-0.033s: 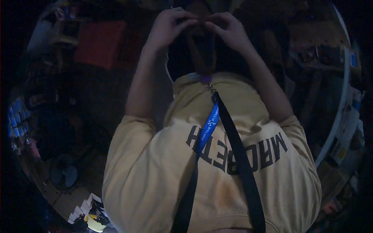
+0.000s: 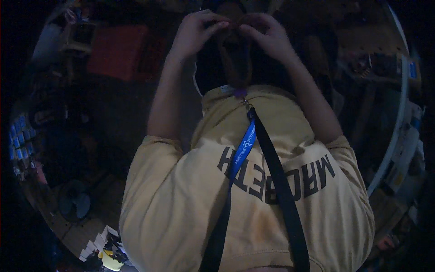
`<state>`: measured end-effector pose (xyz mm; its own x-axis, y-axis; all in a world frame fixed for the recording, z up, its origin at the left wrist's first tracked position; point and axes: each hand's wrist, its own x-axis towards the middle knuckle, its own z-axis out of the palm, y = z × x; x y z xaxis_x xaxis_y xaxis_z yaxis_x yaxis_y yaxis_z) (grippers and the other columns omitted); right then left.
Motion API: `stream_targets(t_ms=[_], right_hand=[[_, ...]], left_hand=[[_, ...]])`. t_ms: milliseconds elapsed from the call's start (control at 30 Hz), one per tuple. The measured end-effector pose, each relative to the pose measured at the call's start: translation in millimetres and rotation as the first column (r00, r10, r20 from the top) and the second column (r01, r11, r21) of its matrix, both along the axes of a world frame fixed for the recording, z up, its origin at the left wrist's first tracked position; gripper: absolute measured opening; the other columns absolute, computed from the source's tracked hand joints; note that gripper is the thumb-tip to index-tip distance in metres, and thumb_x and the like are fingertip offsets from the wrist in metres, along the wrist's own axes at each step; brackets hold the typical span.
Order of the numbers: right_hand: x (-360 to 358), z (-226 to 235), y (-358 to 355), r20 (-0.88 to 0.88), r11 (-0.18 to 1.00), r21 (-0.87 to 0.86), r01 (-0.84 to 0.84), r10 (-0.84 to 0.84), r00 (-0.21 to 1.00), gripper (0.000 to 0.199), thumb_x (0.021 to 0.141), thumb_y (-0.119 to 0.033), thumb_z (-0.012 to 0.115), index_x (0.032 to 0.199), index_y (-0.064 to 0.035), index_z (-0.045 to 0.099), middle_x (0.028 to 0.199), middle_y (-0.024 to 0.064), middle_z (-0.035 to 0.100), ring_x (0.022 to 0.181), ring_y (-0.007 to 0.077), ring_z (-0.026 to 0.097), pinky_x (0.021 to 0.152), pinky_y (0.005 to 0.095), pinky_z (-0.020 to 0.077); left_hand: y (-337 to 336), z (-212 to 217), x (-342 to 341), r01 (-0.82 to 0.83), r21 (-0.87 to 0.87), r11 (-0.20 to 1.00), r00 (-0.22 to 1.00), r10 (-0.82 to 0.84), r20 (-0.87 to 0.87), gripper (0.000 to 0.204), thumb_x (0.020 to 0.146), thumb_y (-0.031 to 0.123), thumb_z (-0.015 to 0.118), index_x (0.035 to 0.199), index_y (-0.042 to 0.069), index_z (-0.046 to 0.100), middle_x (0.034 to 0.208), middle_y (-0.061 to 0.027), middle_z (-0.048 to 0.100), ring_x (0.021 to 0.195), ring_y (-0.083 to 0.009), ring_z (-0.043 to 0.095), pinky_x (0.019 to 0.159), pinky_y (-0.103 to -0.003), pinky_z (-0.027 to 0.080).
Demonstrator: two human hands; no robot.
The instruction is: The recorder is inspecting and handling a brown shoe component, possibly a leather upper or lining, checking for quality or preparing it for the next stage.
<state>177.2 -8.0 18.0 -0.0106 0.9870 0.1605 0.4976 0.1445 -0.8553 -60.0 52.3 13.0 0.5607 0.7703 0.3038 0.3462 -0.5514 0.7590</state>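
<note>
In front of the lap, head view: both hands are raised at the top of the view, bent inward toward each other, the fingertips near but with a small dark gap between them.
Left hand: the left hand [image 2: 195, 32] curls, thumb close under the fingers; too dark to tell whether it grips anything.
Right hand: the right hand [image 2: 268, 37] curls likewise, thumb and forefinger pointing inward; I can't tell if they are pinching something.
Brown thing: a long brown thing [image 2: 240, 78], something like a shoe with a dark opening, lies lengthwise between the forearms, its near end by the shirt hem, its far end at the fingertips.
Shirt and strap: the tan shirt [image 2: 312, 222] fills the lower middle; a black-and-blue strap [image 2: 243, 152] hangs down it to a clip just short of the brown thing.
Left edge: a red crate [image 2: 113, 53] sits beyond the left forearm, a dark gap between them; a fan [image 2: 74, 202] stands lower, well apart from the elbow.
Right edge: a pale curved edge [image 2: 390, 156] runs down that side, well off the right forearm, with dark room between.
</note>
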Motion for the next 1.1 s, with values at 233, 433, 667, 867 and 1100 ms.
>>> stream_targets(t_ms=[233,433,667,867,1100], right_hand=[[-1.0,56.4,-2.3,-0.037,0.996,0.063,-0.069,0.071,0.997,0.051,0.093,-0.036,0.076,0.132,-0.0040,0.065,0.125,0.0113,0.070,0.115,0.0215,0.066,0.100,0.0347,0.0510],[-23.0,76.2,2.7,0.080,0.972,0.123,-0.199,0.190,0.979,0.055,0.093,-0.038,0.076,0.134,-0.0031,0.062,0.125,0.0134,0.070,0.115,0.0242,0.066,0.101,0.0362,0.0511],[-36.6,96.7,1.9,0.222,0.939,0.184,-0.292,0.249,0.943,0.060,0.092,-0.040,0.075,0.137,-0.0021,0.059,0.126,0.0160,0.069,0.115,0.0273,0.066,0.101,0.0380,0.0512],[-29.7,107.2,-7.7,0.337,0.929,0.208,-0.307,0.227,0.914,0.064,0.092,-0.041,0.075,0.139,-0.0013,0.057,0.127,0.0181,0.068,0.116,0.0299,0.066,0.102,0.0395,0.0513],[-35.2,97.3,-23.9,0.399,0.930,0.204,-0.307,0.207,0.893,0.069,0.092,-0.044,0.075,0.142,-0.0003,0.054,0.127,0.0207,0.068,0.116,0.0330,0.066,0.102,0.0412,0.0514]], left_hand=[[-14.4,-34.9,-0.9,-0.132,-0.062,0.989,0.961,0.143,0.236,0.032,0.097,0.031,0.072,0.119,0.008,0.075,0.121,-0.0096,0.070,0.115,-0.0243,0.065,0.098,-0.035,0.050],[-22.9,-51.6,10.4,-0.032,-0.420,0.907,0.767,0.292,0.571,0.033,0.101,0.020,0.056,0.128,0.006,0.068,0.129,-0.0052,0.066,0.122,-0.0184,0.059,0.110,-0.032,0.042],[-33.4,-83.5,23.4,0.001,-0.527,0.850,0.677,0.387,0.626,0.038,0.098,0.017,0.057,0.135,0.006,0.062,0.133,-0.0066,0.062,0.128,-0.0197,0.055,0.114,-0.034,0.039],[-41.5,-74.1,16.0,-0.144,-0.327,0.934,0.812,0.300,0.500,0.046,0.092,0.017,0.067,0.137,0.010,0.060,0.136,-0.0078,0.057,0.132,-0.0224,0.050,0.115,-0.037,0.038],[-26.2,-41.5,20.7,-0.344,0.161,0.925,0.937,0.327,0.122,0.045,0.092,0.038,0.072,0.127,0.010,0.066,0.128,-0.0141,0.063,0.123,-0.0335,0.057,0.114,-0.044,0.040]])
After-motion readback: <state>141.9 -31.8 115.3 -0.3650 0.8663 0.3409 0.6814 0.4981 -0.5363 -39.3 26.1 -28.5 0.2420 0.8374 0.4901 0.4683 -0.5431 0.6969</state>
